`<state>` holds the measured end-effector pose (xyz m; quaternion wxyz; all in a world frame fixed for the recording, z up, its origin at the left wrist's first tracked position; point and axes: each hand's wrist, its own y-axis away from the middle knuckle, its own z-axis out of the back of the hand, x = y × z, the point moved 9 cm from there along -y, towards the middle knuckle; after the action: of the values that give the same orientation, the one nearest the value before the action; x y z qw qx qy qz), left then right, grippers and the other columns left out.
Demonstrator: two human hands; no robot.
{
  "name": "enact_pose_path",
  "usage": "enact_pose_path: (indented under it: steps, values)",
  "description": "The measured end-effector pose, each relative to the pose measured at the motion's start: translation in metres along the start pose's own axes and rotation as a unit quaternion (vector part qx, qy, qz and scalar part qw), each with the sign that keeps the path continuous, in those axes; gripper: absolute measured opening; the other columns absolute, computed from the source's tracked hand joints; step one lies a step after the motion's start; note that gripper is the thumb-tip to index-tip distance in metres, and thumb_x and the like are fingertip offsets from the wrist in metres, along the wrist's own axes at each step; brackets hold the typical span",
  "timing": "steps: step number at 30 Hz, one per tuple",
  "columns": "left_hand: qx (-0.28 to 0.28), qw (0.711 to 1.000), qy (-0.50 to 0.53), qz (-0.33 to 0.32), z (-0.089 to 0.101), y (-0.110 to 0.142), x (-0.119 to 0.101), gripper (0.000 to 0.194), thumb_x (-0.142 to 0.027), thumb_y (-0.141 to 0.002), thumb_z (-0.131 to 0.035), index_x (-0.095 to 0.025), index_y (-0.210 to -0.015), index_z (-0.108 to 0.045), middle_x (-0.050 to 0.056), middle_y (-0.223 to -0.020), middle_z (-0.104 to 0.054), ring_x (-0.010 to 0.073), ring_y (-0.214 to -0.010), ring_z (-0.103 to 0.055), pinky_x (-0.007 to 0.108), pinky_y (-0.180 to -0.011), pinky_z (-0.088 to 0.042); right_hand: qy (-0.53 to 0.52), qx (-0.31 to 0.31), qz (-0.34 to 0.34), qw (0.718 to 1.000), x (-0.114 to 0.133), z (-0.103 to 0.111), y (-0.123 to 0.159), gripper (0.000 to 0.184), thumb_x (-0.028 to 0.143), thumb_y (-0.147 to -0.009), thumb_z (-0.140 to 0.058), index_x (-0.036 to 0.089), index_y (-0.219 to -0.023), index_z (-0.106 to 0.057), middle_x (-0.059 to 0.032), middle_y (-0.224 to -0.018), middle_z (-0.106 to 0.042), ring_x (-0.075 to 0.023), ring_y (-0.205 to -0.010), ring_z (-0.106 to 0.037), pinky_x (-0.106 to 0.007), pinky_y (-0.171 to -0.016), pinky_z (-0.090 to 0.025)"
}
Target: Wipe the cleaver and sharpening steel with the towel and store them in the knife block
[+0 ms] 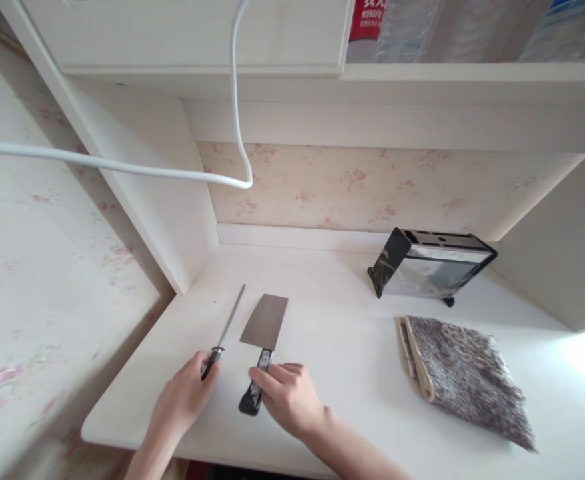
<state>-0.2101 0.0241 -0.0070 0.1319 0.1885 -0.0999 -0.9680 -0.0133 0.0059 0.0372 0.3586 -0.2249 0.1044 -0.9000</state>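
Observation:
A cleaver (265,323) with a broad grey blade lies flat on the white desk (337,333), its black handle pointing toward me. My right hand (287,397) rests on that handle, fingers curled over it. To the left lies a thin sharpening steel (230,323), tip pointing away. My left hand (185,397) is closed around the steel's dark handle.
A black knife block (430,267) stands at the back right. A folded patterned cloth (467,377) lies on the desk's right side. A white cable (235,133) hangs across the upper left. Bottles sit on the shelf (472,70) above. The desk's left and front edges are close.

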Motion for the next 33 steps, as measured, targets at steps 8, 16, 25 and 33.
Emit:
enact_pose_path:
  steps: [8, 16, 25, 33]
  values:
    - [-0.026, 0.999, -0.022, -0.005, 0.01, -0.001, 0.0, 0.03, -0.052, -0.089, -0.032, -0.026, -0.097, -0.045, 0.006, -0.107, -0.067, 0.0254, -0.09, -0.066, 0.029, -0.067, -0.043, 0.031, 0.126, -0.037, 0.991, 0.003, -0.008, -0.001, 0.019, 0.013, -0.08, -0.048, 0.024, -0.095, -0.053, -0.0006, -0.08, -0.068, -0.0172, -0.065, -0.064, -0.024, -0.053, -0.038]
    - [-0.11, 0.986, -0.015, -0.128, 0.048, 0.007, -0.091, 0.032, -0.05, -0.091, -0.034, -0.024, -0.103, -0.049, 0.004, -0.098, -0.063, 0.019, -0.077, -0.064, 0.027, -0.066, -0.042, -0.01, 0.188, -0.051, 0.981, -0.003, 0.001, 0.006, 0.028, 0.015, -0.07, -0.051, 0.022, -0.097, -0.059, -0.0035, -0.088, -0.07, -0.0224, -0.072, -0.067, -0.027, -0.057, -0.043]
    - [0.092, 0.916, 0.249, -0.301, 0.021, -0.01, -0.252, 0.032, -0.044, -0.088, -0.045, -0.019, -0.103, -0.057, 0.005, -0.096, -0.067, 0.0162, -0.082, -0.063, 0.026, -0.073, -0.047, -0.222, 0.024, -0.28, 0.934, -0.152, 0.111, 0.053, 0.03, 0.036, -0.087, -0.047, 0.023, -0.1, -0.07, -0.0011, -0.071, -0.069, -0.014, -0.061, -0.063, -0.024, -0.06, -0.047]
    - [0.18, 0.84, 0.376, -0.348, -0.031, -0.021, -0.404, 0.053, -0.032, -0.081, -0.058, -0.012, -0.129, -0.049, 0.017, -0.131, -0.055, 0.0237, -0.114, -0.056, 0.032, -0.092, -0.044, -0.115, -0.559, -0.488, 0.66, -0.365, 0.319, 0.206, 0.045, 0.046, -0.076, -0.057, 0.019, -0.113, -0.059, -0.0067, -0.1, -0.062, -0.0164, -0.08, -0.059, -0.028, -0.065, -0.048]
